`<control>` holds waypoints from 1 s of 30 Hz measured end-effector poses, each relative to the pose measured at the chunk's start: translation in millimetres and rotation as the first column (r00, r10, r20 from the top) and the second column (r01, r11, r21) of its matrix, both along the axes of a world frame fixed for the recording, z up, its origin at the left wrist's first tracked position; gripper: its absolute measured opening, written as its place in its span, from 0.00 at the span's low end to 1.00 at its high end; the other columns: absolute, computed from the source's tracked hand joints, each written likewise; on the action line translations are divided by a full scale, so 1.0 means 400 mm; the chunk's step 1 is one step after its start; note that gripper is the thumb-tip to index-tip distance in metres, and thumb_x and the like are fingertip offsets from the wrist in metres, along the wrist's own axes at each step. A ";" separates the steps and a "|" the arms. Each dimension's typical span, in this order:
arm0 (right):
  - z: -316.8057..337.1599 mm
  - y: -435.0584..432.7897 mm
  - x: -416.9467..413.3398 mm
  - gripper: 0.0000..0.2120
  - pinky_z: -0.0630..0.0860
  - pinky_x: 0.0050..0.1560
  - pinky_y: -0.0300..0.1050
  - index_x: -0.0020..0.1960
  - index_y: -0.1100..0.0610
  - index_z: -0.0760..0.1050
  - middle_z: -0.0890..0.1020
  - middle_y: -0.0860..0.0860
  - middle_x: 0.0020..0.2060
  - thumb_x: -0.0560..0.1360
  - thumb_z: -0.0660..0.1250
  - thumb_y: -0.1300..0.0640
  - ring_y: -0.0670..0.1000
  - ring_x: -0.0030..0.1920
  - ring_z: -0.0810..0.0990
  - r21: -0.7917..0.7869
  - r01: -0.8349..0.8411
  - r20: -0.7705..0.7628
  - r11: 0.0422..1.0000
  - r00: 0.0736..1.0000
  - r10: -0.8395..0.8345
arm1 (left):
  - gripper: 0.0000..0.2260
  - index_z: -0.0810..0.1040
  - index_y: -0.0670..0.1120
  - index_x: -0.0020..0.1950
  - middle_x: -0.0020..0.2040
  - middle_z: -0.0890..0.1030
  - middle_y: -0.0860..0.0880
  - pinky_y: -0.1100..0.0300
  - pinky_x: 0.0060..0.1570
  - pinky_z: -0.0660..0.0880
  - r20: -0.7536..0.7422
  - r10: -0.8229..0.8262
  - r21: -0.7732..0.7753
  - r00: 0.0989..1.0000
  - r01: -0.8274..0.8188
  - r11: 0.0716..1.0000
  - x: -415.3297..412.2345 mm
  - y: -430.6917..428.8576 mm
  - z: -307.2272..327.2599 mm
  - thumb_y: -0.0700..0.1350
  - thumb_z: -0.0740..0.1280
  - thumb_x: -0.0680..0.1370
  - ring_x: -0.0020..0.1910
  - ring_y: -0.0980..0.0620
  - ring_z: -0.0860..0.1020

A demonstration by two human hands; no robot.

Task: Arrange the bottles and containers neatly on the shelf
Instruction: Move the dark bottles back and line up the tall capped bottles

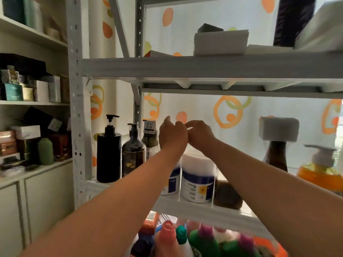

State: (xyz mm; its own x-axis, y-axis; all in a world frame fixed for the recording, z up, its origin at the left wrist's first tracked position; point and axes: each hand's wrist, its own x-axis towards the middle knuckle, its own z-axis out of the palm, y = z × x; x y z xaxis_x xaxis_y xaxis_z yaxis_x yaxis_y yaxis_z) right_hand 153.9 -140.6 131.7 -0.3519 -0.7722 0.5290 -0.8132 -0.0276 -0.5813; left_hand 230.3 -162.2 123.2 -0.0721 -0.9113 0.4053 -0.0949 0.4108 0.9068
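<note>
On the middle shelf [196, 209] two white jars with blue labels [197, 182] [171, 185] stand side by side, with thin clear panels between and beside them. My left hand [172, 136] and my right hand [199, 135] hover close together just above the jars, fingers curled; whether they hold anything is hidden. To their left stand a black pump bottle [109, 154], a dark see-through pump bottle [132, 156] and a tagged bottle [150, 134]. To the right are a low brown jar [227, 195], a brown bottle [275, 156] and an orange pump bottle [319, 173].
A white box [279, 128] sits on top of the brown bottle. The upper shelf [185, 66] hangs low over my hands and carries white boxes [220, 42]. Several colourful bottles [185, 238] crowd the level below. A cabinet with boxes [27, 141] stands at left.
</note>
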 end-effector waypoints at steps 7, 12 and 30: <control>-0.008 0.106 -0.063 0.16 0.69 0.57 0.40 0.63 0.60 0.73 0.76 0.55 0.63 0.75 0.64 0.64 0.54 0.62 0.75 0.019 0.101 -0.141 0.995 0.985 -0.097 | 0.21 0.62 0.49 0.73 0.73 0.66 0.46 0.52 0.68 0.62 0.097 -0.046 -0.133 0.994 0.058 0.989 -0.075 0.098 -0.012 0.46 0.53 0.80 0.71 0.46 0.65; -0.032 0.163 -0.105 0.17 0.68 0.59 0.39 0.64 0.59 0.72 0.74 0.53 0.66 0.75 0.63 0.64 0.53 0.63 0.74 0.058 0.174 -0.210 0.983 0.965 -0.158 | 0.19 0.64 0.48 0.72 0.71 0.68 0.46 0.51 0.69 0.64 0.139 -0.108 -0.134 0.984 0.127 0.983 -0.112 0.148 -0.032 0.47 0.53 0.81 0.70 0.46 0.67; -0.171 0.247 -0.174 0.17 0.68 0.35 0.29 0.63 0.60 0.72 0.79 0.56 0.57 0.75 0.65 0.64 0.52 0.50 0.78 0.217 0.162 0.043 0.962 0.984 -0.176 | 0.19 0.64 0.49 0.72 0.70 0.71 0.49 0.58 0.69 0.62 0.490 -0.066 -0.321 0.869 0.250 0.913 -0.141 0.214 -0.158 0.40 0.56 0.81 0.68 0.51 0.70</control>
